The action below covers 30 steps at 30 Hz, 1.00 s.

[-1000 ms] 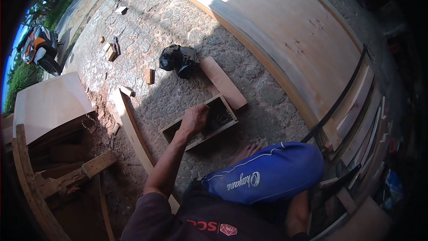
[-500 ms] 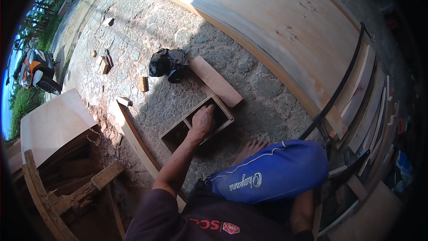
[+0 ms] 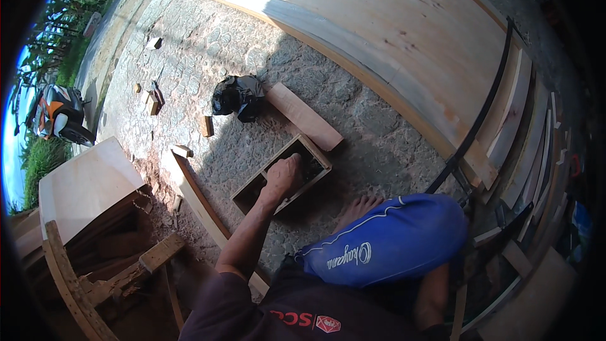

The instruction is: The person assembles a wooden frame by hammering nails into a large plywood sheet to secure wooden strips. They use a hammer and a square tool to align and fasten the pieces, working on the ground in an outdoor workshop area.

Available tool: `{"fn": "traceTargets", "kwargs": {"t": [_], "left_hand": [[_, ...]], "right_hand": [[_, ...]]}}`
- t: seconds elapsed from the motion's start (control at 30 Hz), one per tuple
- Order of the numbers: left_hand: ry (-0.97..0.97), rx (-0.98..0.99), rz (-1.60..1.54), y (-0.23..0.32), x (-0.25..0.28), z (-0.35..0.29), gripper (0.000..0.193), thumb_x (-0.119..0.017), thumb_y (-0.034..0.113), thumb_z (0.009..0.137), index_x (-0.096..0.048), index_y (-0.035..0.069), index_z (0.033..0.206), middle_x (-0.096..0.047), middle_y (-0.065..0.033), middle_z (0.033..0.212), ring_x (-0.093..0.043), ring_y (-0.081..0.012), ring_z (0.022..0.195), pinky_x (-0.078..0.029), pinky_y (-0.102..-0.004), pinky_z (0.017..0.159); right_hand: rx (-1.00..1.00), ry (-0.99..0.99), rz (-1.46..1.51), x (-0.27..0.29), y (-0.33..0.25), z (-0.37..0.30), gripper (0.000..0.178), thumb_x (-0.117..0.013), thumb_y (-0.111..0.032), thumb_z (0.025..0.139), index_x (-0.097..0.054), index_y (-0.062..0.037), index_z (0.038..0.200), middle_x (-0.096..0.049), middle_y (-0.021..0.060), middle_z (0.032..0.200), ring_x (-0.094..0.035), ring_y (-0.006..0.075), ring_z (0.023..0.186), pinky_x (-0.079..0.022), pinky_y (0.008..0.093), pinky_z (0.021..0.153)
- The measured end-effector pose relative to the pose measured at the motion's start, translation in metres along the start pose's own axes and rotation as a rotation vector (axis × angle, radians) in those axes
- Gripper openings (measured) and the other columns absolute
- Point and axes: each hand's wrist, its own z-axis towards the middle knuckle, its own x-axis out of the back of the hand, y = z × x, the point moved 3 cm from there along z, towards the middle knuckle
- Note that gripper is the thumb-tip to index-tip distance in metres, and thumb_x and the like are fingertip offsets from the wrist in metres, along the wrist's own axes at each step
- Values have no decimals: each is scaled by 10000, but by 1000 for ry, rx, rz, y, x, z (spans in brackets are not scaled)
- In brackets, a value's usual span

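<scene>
My left hand (image 3: 285, 175) reaches down into a shallow wooden box (image 3: 243, 203) that sits on the stone ground in front of me. Its fingers are curled together inside, and what they hold, if anything, is hidden. A divider splits the box into compartments; the hand is in the larger one, at the right. Dark contents there are too dim to name. My right arm (image 3: 433, 297) goes behind my raised knee in blue trousers, so the right hand does not show. Touching the far right side of the box is a pale wood board (image 3: 304, 115).
A crumpled black plastic bag (image 3: 237, 96) lies beyond the box. Pliers (image 3: 157, 93) and several wood offcuts lie farther left. A large plywood panel (image 3: 404, 69) spans the far right. A long plank (image 3: 201, 199) and a wooden frame (image 3: 136, 265) stand at left.
My left hand has shifted slightly within the same compartment, toward the divider. The view has turned a little; the box and board stay in place.
</scene>
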Motion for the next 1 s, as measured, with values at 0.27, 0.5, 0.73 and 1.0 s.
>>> {"fn": "traceTargets", "kwargs": {"t": [0.27, 0.5, 0.73, 1.0], "left_hand": [[332, 145, -41, 4, -39, 20, 115, -563, 132, 898, -591, 37, 956, -689, -245, 826, -700, -450, 814, -555, -564, 704], [284, 105, 37, 18, -45, 22, 130, -608, 86, 872, -603, 21, 984, -705, -214, 873, -724, -408, 820, -583, -525, 713], [276, 51, -8, -6, -45, 26, 157, -625, 89, 835, -603, 6, 967, -697, -244, 841, -714, -438, 845, -574, -543, 723], [320, 133, -466, -20, -11, -11, 220, -622, 168, 919, -750, 9, 1000, -722, -257, 925, -733, -361, 891, -568, -441, 773]], "right_hand": [[13, 5, 9, -4, -3, 4, 529, -691, -504, 866, -697, -54, 1143, -710, 190, 1072, -674, 390, 1019, -522, 496, 883], [50, 6, 25, -13, -22, 11, 535, -694, -526, 862, -709, -61, 1127, -719, 182, 1055, -682, 385, 1002, -528, 496, 870], [49, -10, 65, -24, -35, 7, 543, -697, -549, 858, -721, -69, 1111, -728, 174, 1039, -689, 381, 986, -533, 496, 857], [62, -2, 60, -29, -26, 15, 552, -700, -574, 854, -735, -77, 1093, -737, 165, 1021, -698, 375, 968, -539, 496, 842]]}}
